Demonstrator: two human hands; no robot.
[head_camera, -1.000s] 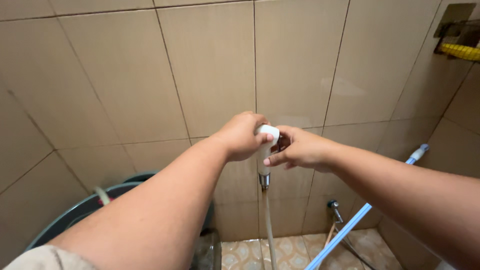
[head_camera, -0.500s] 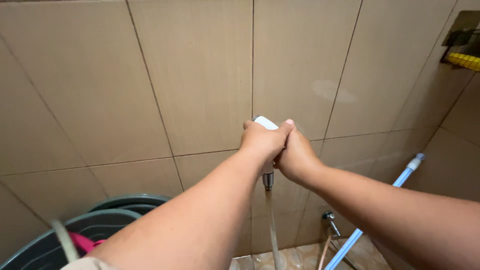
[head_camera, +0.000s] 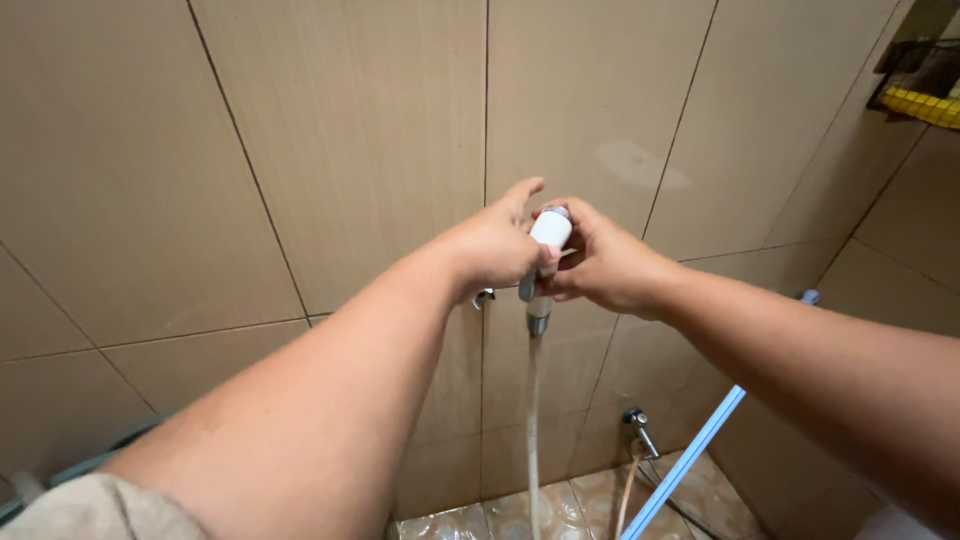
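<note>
A white hand-held bidet sprayer (head_camera: 550, 232) with a chrome neck and a pale hose (head_camera: 532, 420) hanging below it is held up against the beige tiled wall. My right hand (head_camera: 605, 265) wraps around the sprayer from the right. From the left, my left hand (head_camera: 500, 245) touches the sprayer's side, with its thumb on the lever and its index finger stretched up. A small chrome wall hook (head_camera: 484, 296) shows just below my left hand.
A chrome tap (head_camera: 636, 422) sits low on the wall. A light blue pole (head_camera: 690, 455) leans from the floor toward the right wall. A yellow rack (head_camera: 920, 100) hangs at the top right. A dark tub rim (head_camera: 90, 462) shows at the lower left.
Both hands have lifted the sprayer slightly up and away from the wall hook. My left hand has loosened, its index finger now stretched out. The view has moved closer and leftward.
</note>
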